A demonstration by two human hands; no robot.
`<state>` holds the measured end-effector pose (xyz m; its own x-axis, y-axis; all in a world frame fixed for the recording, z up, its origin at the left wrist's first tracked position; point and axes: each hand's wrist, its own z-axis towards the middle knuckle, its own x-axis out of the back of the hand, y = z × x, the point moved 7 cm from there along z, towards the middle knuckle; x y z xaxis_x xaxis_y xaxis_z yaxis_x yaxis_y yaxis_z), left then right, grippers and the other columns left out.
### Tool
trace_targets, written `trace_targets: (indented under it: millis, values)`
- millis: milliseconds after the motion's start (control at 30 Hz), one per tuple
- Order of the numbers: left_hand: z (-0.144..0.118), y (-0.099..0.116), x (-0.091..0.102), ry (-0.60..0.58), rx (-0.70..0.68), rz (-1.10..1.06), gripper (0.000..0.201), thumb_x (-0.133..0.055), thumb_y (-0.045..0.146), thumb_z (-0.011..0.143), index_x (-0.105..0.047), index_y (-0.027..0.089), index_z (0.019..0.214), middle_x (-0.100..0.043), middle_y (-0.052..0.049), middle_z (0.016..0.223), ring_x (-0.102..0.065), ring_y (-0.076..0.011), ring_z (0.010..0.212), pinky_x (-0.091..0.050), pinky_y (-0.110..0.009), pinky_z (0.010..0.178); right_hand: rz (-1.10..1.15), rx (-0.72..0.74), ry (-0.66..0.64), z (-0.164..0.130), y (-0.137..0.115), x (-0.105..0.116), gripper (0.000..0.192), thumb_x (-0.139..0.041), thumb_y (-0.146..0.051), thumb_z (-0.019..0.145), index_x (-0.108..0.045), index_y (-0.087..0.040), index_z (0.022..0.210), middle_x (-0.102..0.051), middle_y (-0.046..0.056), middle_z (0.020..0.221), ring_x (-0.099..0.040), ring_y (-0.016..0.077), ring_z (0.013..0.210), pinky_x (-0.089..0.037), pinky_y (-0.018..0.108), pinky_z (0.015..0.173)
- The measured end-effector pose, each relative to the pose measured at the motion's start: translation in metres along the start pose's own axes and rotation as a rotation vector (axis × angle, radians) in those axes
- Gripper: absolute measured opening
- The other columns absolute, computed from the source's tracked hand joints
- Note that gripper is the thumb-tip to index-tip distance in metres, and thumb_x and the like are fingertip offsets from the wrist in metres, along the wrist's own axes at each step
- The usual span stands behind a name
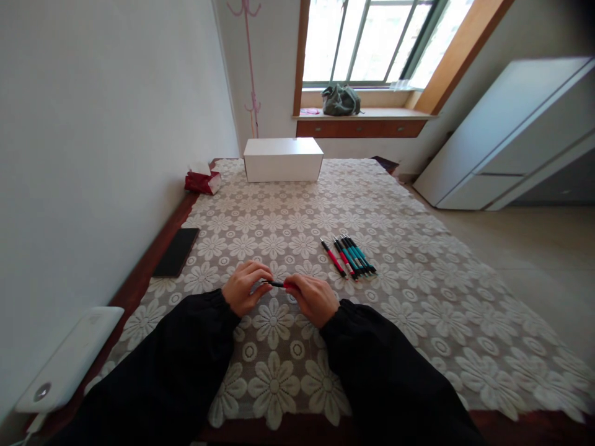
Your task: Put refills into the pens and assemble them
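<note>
Between my two hands a red and black mechanical pencil (277,284) lies level, just above the tablecloth. My left hand (245,287) is closed at its thin tip end, thumb and fingers pinched there. Around the red barrel end the fingers of my right hand (312,297) are closed, hiding most of that part. Right of my hands, several similar pencils lie side by side: a red one (333,258) set slightly apart, another red one (344,257) and several teal ones (359,255). Their metal tips point away from me.
A flower-patterned lace tablecloth (274,384) covers the table. A black flat slab (176,253) lies at left, near a red tissue pack (203,181). A white box (283,161) stands at the far end. A white device (72,359) with a cable sits by the left wall.
</note>
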<state>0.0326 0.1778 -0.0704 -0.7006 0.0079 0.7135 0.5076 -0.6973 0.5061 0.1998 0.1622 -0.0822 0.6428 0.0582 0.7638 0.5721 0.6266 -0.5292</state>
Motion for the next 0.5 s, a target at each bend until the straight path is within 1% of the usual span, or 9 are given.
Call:
trace_targets:
  millis: [33, 100, 133, 200, 233, 300, 433, 500]
  values:
    - [0.000, 0.001, 0.002, 0.020, 0.002, 0.003, 0.021, -0.060, 0.039, 0.093, -0.068, 0.021, 0.101, -0.071, -0.009, 0.106, -0.063, -0.0233, 0.104, -0.049, -0.040, 0.095, -0.011, 0.000, 0.005, 0.000, 0.000, 0.001, 0.012, -0.049, -0.026, 0.102, -0.060, -0.022, 0.103, -0.071, 0.005, 0.091, -0.068, 0.0197, 0.085, -0.050, 0.030, 0.077]
    - [0.001, 0.002, 0.005, 0.036, 0.008, 0.008, 0.025, -0.056, 0.041, 0.095, -0.068, 0.021, 0.104, -0.070, -0.009, 0.110, -0.062, -0.0242, 0.108, -0.047, -0.042, 0.098, -0.041, 0.001, 0.024, 0.000, -0.001, 0.004, 0.013, -0.048, -0.026, 0.102, -0.060, -0.022, 0.105, -0.071, 0.005, 0.090, -0.067, 0.0199, 0.085, -0.050, 0.030, 0.077]
    - [0.001, 0.002, 0.005, 0.028, 0.014, 0.008, 0.027, -0.052, 0.041, 0.097, -0.068, 0.021, 0.101, -0.070, -0.009, 0.109, -0.062, -0.0239, 0.107, -0.047, -0.042, 0.099, -0.054, 0.003, 0.035, 0.001, -0.002, 0.005, 0.013, -0.048, -0.027, 0.102, -0.060, -0.022, 0.106, -0.071, 0.006, 0.091, -0.067, 0.0200, 0.085, -0.049, 0.030, 0.077]
    - [0.001, 0.000, 0.002, -0.013, 0.021, 0.001, 0.032, -0.043, 0.036, 0.101, -0.069, 0.021, 0.090, -0.071, -0.007, 0.101, -0.062, -0.0220, 0.102, -0.047, -0.040, 0.097, -0.072, 0.015, 0.044, 0.001, -0.004, 0.007, 0.013, -0.049, -0.028, 0.102, -0.060, -0.022, 0.106, -0.071, 0.006, 0.091, -0.066, 0.0207, 0.085, -0.049, 0.030, 0.076]
    - [0.001, 0.000, 0.000, -0.035, 0.015, -0.004, 0.034, -0.041, 0.034, 0.102, -0.068, 0.021, 0.084, -0.072, -0.007, 0.096, -0.063, -0.0210, 0.098, -0.047, -0.039, 0.095, -0.076, 0.024, 0.035, 0.001, -0.005, 0.007, 0.013, -0.049, -0.028, 0.102, -0.060, -0.021, 0.105, -0.071, 0.006, 0.091, -0.066, 0.0209, 0.086, -0.049, 0.030, 0.077]
    - [0.001, 0.000, -0.003, -0.056, -0.009, -0.012, 0.033, -0.044, 0.033, 0.101, -0.066, 0.021, 0.079, -0.072, -0.005, 0.091, -0.063, -0.0197, 0.094, -0.047, -0.037, 0.092, -0.074, 0.032, -0.004, 0.001, -0.006, 0.004, 0.013, -0.049, -0.027, 0.102, -0.060, -0.021, 0.105, -0.071, 0.006, 0.091, -0.067, 0.0204, 0.085, -0.048, 0.030, 0.076]
    - [-0.001, 0.003, -0.005, -0.063, -0.063, 0.021, 0.023, -0.052, 0.033, 0.098, -0.068, 0.021, 0.089, -0.072, -0.006, 0.096, -0.063, -0.0202, 0.096, -0.047, -0.037, 0.094, -0.090, -0.030, -0.120, -0.003, -0.004, -0.006, 0.016, -0.046, -0.028, 0.103, -0.059, -0.023, 0.110, -0.074, 0.003, 0.092, -0.069, 0.0176, 0.076, -0.044, 0.027, 0.067]
    - [-0.001, 0.005, -0.004, -0.059, -0.060, 0.057, 0.020, -0.053, 0.034, 0.098, -0.068, 0.021, 0.092, -0.072, -0.005, 0.099, -0.063, -0.0209, 0.100, -0.046, -0.038, 0.097, -0.116, -0.069, -0.173, -0.003, -0.002, -0.009, 0.018, -0.044, -0.029, 0.103, -0.059, -0.024, 0.113, -0.074, 0.002, 0.093, -0.069, 0.0174, 0.077, -0.043, 0.026, 0.066]
